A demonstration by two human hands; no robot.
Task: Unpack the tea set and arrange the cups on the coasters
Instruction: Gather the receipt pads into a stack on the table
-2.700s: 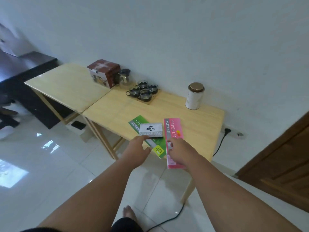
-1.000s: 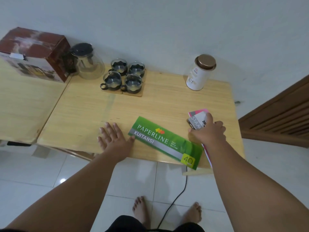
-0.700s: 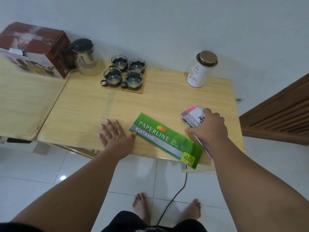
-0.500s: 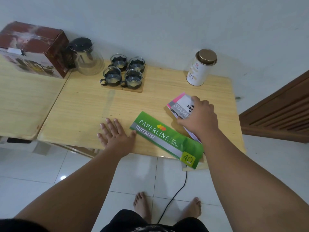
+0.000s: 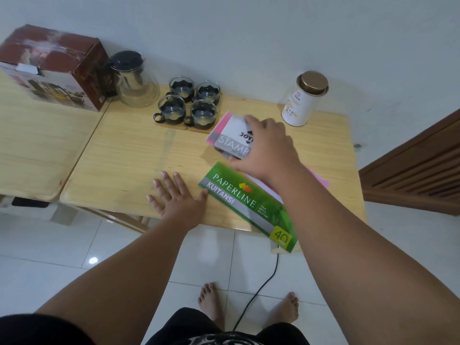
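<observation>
The right hand (image 5: 267, 149) is gripping a stamp pad box (image 5: 232, 143) (pink booklet (image 5: 220, 127) beneath), while the left hand (image 5: 178, 199) is lying flat, fingers spread; four cups (image 5: 171, 109) are sitting on coasters (image 5: 198, 128) just beside the right hand.

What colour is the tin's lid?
Bronze-gold lid on the white tin, clearest in the head view.

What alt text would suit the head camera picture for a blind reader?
A right hand grips a white stamp pad box and pink booklet; the left hand lies flat on the wooden table beside a green receipt book. Four glass cups sit on coasters behind.
</observation>
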